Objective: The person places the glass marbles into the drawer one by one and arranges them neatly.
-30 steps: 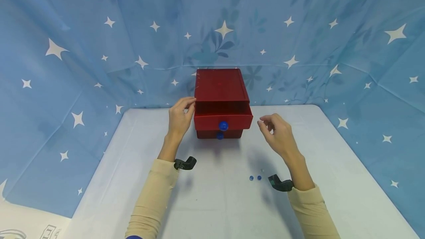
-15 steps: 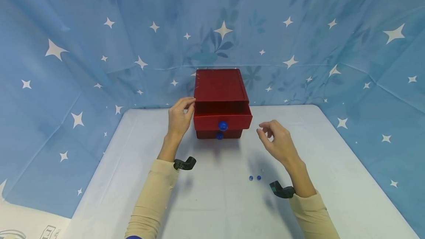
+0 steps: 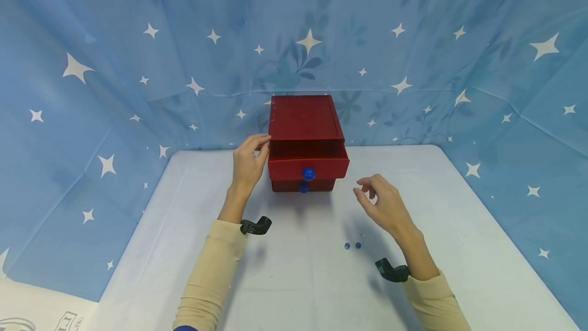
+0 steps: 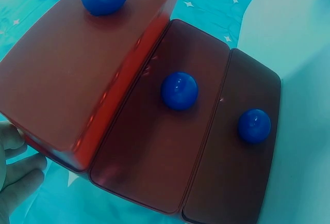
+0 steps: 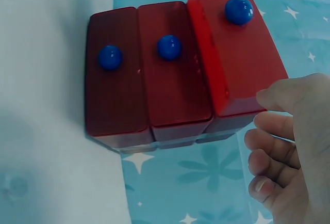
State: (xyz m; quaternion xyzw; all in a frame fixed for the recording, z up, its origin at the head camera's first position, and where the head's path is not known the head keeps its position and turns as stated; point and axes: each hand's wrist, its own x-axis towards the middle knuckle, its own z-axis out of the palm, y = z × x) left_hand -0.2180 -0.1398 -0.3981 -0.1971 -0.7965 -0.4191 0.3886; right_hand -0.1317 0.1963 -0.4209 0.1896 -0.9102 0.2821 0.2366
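Observation:
A red drawer box (image 3: pixel 305 116) stands at the back of the white table (image 3: pixel 298 285). Its top drawer (image 3: pixel 308 166) is pulled out; the two lower drawers are shut. Each drawer has a blue knob (image 3: pixel 309 173). My left hand (image 3: pixel 248 162) rests against the box's left side by the top front corner, fingertips touching it. In the left wrist view its fingers (image 4: pixel 18 170) lie beside the pulled-out drawer (image 4: pixel 77 74). My right hand (image 3: pixel 378 201) hovers right of the box with loosely curled fingers (image 5: pixel 278 149) and nothing in them. Two small blue beads (image 3: pixel 352 245) lie below it.
Blue star-printed cloth (image 3: pixel 138 65) hangs behind the table and on both sides. A black camera mount sits on each wrist (image 3: pixel 256 226). The table's right edge (image 3: pixel 496 229) runs diagonally toward me.
My right hand has drifted down and toward me, away from the open drawer. The left hand and the box have not moved.

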